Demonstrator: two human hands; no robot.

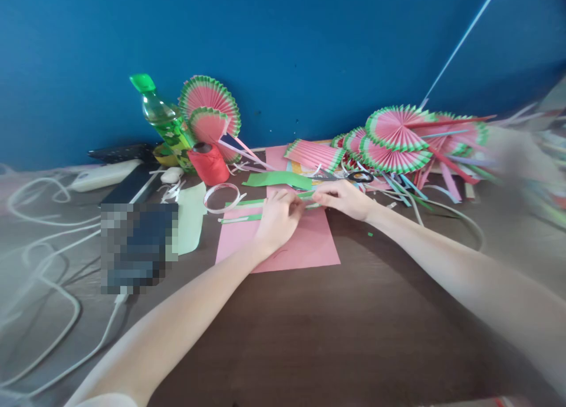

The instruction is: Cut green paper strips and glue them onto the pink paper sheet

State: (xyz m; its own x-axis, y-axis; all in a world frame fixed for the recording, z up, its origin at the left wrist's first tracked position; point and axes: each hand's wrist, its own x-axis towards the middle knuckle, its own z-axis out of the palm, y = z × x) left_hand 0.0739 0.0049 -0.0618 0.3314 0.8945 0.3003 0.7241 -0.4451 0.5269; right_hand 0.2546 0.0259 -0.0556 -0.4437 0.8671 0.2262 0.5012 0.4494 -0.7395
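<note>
A pink paper sheet (309, 248) lies on the dark table. Across its upper part run narrow green paper strips (241, 219) with a white band along them. My left hand (279, 219) rests over the strips, fingers bent and closed on a green strip; its fingertips are partly hidden. Close to its right, my right hand (342, 198) pinches the right end of the strip between thumb and fingers. Just behind the hands lies a wider green paper piece (278, 180). A roll of clear tape (221, 198) lies left of the sheet.
Pleated pink-and-green paper fans (398, 133) pile up at the back right beside black-handled scissors (360, 176). At the left stand a green bottle (165, 118) and a red spool (209, 164). A blurred-out dark phone (144, 242) and white cables (73, 304) lie in front.
</note>
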